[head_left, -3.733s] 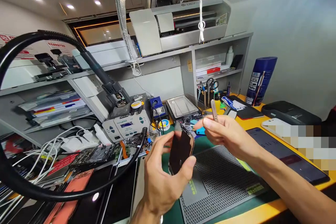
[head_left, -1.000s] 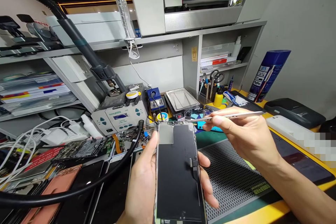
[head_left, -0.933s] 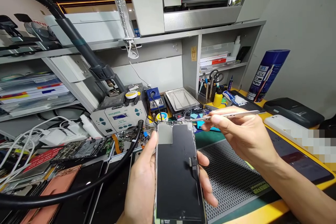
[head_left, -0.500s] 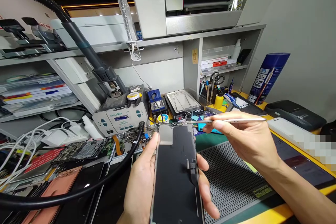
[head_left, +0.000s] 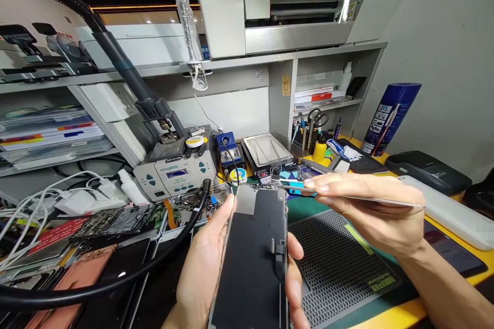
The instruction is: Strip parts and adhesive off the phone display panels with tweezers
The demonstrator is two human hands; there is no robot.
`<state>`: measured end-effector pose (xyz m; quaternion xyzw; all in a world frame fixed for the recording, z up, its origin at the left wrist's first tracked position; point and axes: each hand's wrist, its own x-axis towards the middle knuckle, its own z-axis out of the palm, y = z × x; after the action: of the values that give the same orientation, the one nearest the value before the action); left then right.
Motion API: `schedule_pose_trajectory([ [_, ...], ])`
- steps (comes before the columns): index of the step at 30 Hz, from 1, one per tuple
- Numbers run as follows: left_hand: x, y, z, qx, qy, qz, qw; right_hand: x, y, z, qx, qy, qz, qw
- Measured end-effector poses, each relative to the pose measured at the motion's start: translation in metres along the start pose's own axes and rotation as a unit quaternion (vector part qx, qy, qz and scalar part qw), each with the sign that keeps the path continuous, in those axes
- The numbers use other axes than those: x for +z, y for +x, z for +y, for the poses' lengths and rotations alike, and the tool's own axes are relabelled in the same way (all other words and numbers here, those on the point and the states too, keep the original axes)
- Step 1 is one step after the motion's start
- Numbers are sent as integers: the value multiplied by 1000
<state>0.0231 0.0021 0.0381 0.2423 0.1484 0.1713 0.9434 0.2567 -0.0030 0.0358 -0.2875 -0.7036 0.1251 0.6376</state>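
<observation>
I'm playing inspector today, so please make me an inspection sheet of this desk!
Surface: green mat on a yellow table, grey holed pad
Job's things: black-backed phone panel; thin metal tool near its top end
Clutter: circuit boards and pinkish casing to the left
Hands: left hand holds the phone panel; right hand pinches the tool
Cables: white cables, tangled; black hose looping at left
Surroundings: grey shelves behind, blue can at right

Holds left hand [head_left: 201, 263] cupped low with thumb [head_left: 223, 214] pointing up and fingers [head_left: 295, 280] curled on the opposite side, and extends right forearm [head_left: 450, 282] inward from the right with right hand [head_left: 386, 223] set higher in a narrow fingertip pinch.
</observation>
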Motion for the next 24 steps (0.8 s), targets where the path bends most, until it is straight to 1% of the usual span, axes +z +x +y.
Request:
schedule_pose_trajectory([
  [4, -2, 0, 0, -3, -3, -10, 1000, 2, -2, 3, 25, 26, 26, 999],
  [7, -4, 1, -3, 3, 4, -11, 1000, 2, 0, 4, 79, 81, 71, 991],
  [9, -5, 2, -5, 22, 21, 8, 1000, 0, 4, 4, 117, 127, 113, 979],
  [11, -7, 3, -9, 57, 46, 23, 997, -2, 8, 4, 148, 164, 143, 965],
  [14, -11, 5, -14, 103, 83, 9, 991, -4, 11, 1, 177, 194, 152, 953],
  [16, -14, 4, -17, 118, 102, -3, 988, -2, 8, -3, 174, 198, 147, 953],
  [18, -16, 3, -18, 130, 116, -5, 985, -1, 4, -9, 165, 198, 125, 958],
  [19, -17, 3, -19, 134, 122, -5, 984, -1, 2, -12, 165, 204, 98, 960],
  [21, -18, 3, -19, 138, 128, 2, 982, -5, 0, -17, 172, 227, 10, 959],
  [23, -19, 3, -19, 138, 134, 12, 981, -11, 0, -19, 178, 250, -83, 948],
  [24, -19, 4, -18, 137, 137, 17, 981, -14, 1, -19, 179, 255, -112, 944],
])
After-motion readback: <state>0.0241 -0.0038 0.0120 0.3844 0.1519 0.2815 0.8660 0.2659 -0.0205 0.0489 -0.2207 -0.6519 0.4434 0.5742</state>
